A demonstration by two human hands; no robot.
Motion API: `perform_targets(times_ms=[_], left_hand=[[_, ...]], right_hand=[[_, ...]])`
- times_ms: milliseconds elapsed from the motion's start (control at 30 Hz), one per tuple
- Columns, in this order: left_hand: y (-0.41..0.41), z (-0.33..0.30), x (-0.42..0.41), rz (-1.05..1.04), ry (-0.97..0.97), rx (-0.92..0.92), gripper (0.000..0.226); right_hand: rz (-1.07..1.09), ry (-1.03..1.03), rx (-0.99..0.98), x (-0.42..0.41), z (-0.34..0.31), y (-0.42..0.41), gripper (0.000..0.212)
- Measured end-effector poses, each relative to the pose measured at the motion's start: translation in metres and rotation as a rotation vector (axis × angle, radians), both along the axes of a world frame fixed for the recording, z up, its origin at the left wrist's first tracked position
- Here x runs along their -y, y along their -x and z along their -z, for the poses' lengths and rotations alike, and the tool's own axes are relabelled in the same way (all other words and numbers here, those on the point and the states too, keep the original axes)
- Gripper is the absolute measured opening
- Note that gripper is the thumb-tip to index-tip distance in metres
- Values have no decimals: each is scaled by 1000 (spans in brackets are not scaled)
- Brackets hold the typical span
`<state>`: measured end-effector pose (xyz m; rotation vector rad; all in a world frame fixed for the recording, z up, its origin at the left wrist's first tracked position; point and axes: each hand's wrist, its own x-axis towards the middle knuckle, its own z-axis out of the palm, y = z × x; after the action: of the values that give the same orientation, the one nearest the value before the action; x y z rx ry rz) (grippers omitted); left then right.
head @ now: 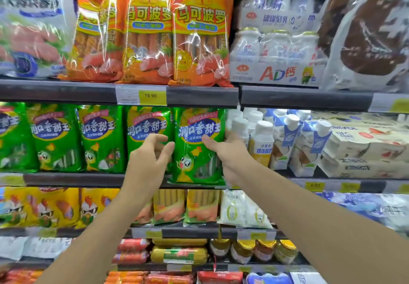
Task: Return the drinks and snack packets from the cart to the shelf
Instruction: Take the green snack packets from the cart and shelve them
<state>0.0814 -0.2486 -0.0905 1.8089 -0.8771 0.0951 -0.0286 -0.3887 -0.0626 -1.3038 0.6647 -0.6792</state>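
A: From the head camera, where's the packet?

B: The green snack packet (199, 146) stands at the right end of its row on the middle shelf (88, 178), its bottom edge hanging a little over the shelf lip. The right hand (228, 151) grips its right edge, thumb on the front, the other fingers behind it. The left hand (148, 157) hovers just beside its left edge, fingers loosely spread, holding nothing.

A: So how should the step be finished well?

B: I'd judge it needs seating. Push the bottom back until it sits fully on the shelf, keep it upright and level with the neighbouring green packets (101, 137), label forward. The free hand can steady the left edge so the slippery film doesn't slump. Watch the white bottles (261, 139) just to the right; the right hand is close against them.

A: What can't you make out?

B: The cart isn't in view, so I can't tell what's left to return. The fingers behind the packet are hidden. The price tag (141, 95) above reads 19.90; other tags are blurred.
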Motion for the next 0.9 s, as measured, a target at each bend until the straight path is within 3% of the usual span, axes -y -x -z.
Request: perform_targets(times_ms=[100,167,233,367,533,600,733,900], left_hand=[[3,9,0,33,-214,200,77],[1,16,4,-29,-358,457,85],[0,15,9,-117,-422,583,78],[5,6,18,-198,-551,596,64],[1,12,18,-119,-573,552,48],[-1,14,18,-114,-570,576,44],[0,12,22,-143,-591,573,41],[2,17,23,-168,-557,625,40]], right_hand=[[81,29,-19,-2,-10,-26,31],[123,69,-63,-4,-13,-37,43],[153,131,-95,-4,-13,-41,39],[157,294,-212,2,-14,-41,35],[98,624,-682,7,-14,-45,69],[96,675,-762,4,-14,-50,72],[152,678,-676,-9,-14,-50,76],[-11,728,-434,-30,15,14,68]])
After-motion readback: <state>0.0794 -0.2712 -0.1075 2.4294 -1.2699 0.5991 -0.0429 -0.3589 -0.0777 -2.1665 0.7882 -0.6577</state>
